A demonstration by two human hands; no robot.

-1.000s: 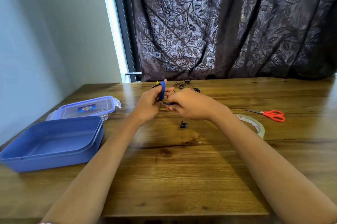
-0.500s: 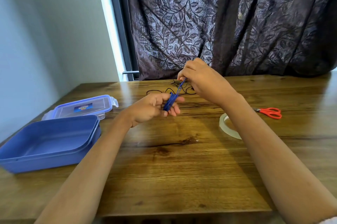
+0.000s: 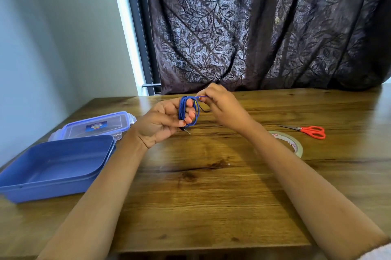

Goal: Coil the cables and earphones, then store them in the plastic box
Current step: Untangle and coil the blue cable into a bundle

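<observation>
Holding a blue cable (image 3: 182, 111) in several loops around its curled fingers, the left hand (image 3: 160, 124) is turned with the palm toward the camera, a little above the wooden surface (image 3: 211, 200). The thumb presses on the lower part of the loops. A small metal jack plug (image 3: 186, 130) sticks out under this hand. The right hand (image 3: 222, 105) is just beside the left one and pinches the upper end of the same blue cable between the thumb and the fingertips. A thin black cable (image 3: 204, 110) shows between the two hands; whether it lies on the surface or hangs from the fingers I cannot tell.

To the left of the left forearm stands the blue plastic box (image 3: 50, 187), open, and nothing shows inside it. Its clear lid (image 3: 110, 121) with blue clips and a label lies just behind the box, touching it. To the right of the right forearm lies a roll of clear tape (image 3: 296, 145), partly hidden by the arm. The red-handled scissors (image 3: 312, 132) lie near the roll, a little farther back. A dark curtain with a leaf pattern (image 3: 254, 27) hangs behind the surface.
</observation>
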